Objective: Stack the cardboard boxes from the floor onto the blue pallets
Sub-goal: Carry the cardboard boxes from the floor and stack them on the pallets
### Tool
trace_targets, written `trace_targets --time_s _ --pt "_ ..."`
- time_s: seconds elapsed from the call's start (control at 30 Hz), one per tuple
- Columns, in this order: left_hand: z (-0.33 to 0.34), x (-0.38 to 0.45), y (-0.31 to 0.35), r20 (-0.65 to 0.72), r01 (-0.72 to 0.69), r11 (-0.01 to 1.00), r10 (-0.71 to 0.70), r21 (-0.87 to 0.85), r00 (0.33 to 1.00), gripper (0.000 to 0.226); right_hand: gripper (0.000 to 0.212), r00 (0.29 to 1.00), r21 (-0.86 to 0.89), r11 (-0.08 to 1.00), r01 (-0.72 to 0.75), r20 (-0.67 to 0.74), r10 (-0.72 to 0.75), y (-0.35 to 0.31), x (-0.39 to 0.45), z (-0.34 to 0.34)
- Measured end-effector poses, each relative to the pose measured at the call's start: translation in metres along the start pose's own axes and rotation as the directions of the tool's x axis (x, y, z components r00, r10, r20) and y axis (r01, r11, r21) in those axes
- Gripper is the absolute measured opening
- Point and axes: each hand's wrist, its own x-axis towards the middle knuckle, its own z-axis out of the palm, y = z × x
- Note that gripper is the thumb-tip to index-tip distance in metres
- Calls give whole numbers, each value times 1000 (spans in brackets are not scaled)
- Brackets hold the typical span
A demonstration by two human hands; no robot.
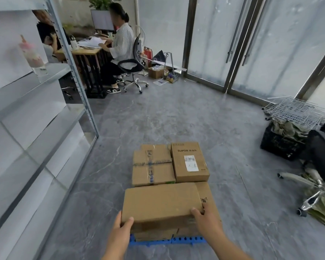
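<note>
Grey floor (176,119) occupies most of the frame; white shelving (26,109) runs down the left edge. Blue pallets (188,240) show only as a strip at lower centre, the load covering the rest. Taped box (152,166) and labelled box (189,162) sit side by side, touching, at the far row. The plain box (160,201) lies on top at the near row, apparently being seated square. Left hand (120,231) and right hand (204,218) grip its near corners, thumbs on top, fingers largely hidden beneath

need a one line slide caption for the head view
Both hands, left and right, hold a plain cardboard box over boxes already stacked on the blue pallets.
</note>
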Motion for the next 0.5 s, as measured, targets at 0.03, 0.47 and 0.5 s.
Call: trace_targets --time_s 0.03,0.47,0.5 --pt "2 5 9 8 -16 1000 16 8 1000 55 31 1000 -7 1000 -5 -14 5 -3 3 -1" --pt "167 -9 61 102 -147 981 135 124 986 57 35 979 177 983 -44 -191 78 70 68 -125" --pt "187 -14 65 107 -161 977 147 137 983 57 35 977 184 982 -44 -198 81 79 76 -141"
